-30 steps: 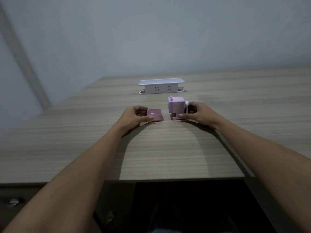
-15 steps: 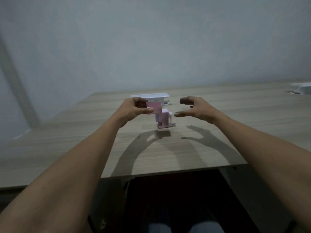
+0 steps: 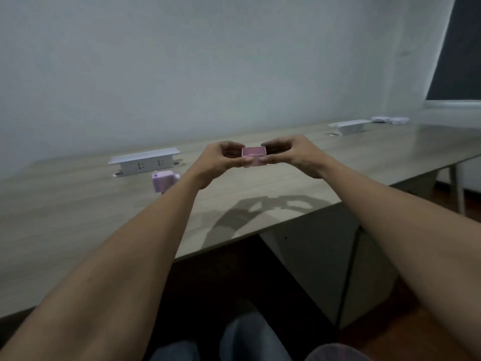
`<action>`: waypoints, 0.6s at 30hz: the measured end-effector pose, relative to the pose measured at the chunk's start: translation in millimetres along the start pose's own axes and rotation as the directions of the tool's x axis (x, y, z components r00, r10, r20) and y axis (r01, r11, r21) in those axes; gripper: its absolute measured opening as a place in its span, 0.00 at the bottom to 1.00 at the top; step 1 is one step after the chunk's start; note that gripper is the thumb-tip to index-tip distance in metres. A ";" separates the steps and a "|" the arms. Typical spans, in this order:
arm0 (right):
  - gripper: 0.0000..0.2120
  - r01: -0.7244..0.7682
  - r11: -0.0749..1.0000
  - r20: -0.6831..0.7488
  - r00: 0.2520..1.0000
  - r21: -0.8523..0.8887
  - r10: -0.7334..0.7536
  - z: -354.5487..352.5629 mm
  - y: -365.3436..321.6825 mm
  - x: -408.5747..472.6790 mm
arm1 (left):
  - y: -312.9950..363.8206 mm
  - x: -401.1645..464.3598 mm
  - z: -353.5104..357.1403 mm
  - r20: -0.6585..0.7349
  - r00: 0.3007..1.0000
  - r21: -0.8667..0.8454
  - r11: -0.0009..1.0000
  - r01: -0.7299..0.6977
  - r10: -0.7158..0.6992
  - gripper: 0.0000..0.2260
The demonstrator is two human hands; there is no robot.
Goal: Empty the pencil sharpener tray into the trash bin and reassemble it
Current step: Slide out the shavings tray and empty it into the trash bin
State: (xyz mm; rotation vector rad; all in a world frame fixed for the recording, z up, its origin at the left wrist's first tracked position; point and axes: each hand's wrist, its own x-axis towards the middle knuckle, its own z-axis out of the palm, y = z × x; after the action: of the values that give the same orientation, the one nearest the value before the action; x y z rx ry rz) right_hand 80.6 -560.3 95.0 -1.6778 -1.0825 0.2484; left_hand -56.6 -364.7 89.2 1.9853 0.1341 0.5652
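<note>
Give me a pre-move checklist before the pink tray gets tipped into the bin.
1. Small pink plastic tray held by both hands: ok, left hand and right hand pinch its sides.
2. Tray level, opening up: ok.
3. Tray contents: cannot tell.
4. Trash bin located: not ok, none in view.
5. Lilac sharpener body parked upright on the wooden table: ok.
6. Both grips firm: cannot tell.

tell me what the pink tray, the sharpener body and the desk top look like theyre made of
Pink tray: likely moulded plastic, thin straight walls, even matte colour.
Sharpener body: probably the same kind of plastic, lilac, with blocky rounded edges; too blurred to judge its finish.
Desk top: wood-grain streaks in pale grey-brown, flat and matte, so probably laminate rather than solid wood.
</note>
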 end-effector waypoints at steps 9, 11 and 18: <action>0.27 -0.130 0.991 -0.203 0.971 -0.010 0.126 -103.3 43.9 -113.5 | 22.1 11.9 150.9 0.274 0.960 -0.063 0.997 -0.042 0.058 0.21; 0.27 -0.160 0.987 -0.234 0.959 0.015 0.159 -115.0 55.7 -135.4 | 19.4 6.8 177.2 0.307 0.950 -0.093 0.995 -0.030 0.057 0.20; 0.25 -0.293 0.924 -0.278 0.892 0.246 0.357 -123.0 134.2 -215.0 | -15.1 -29.4 266.5 0.422 0.906 -0.096 0.995 0.030 0.013 0.16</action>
State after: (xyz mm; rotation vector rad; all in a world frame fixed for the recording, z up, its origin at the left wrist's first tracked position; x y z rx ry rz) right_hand 108.0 -804.9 -42.1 -1.6434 -0.5121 0.2798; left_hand 38.1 -585.1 -31.5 1.9609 -0.1521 0.1209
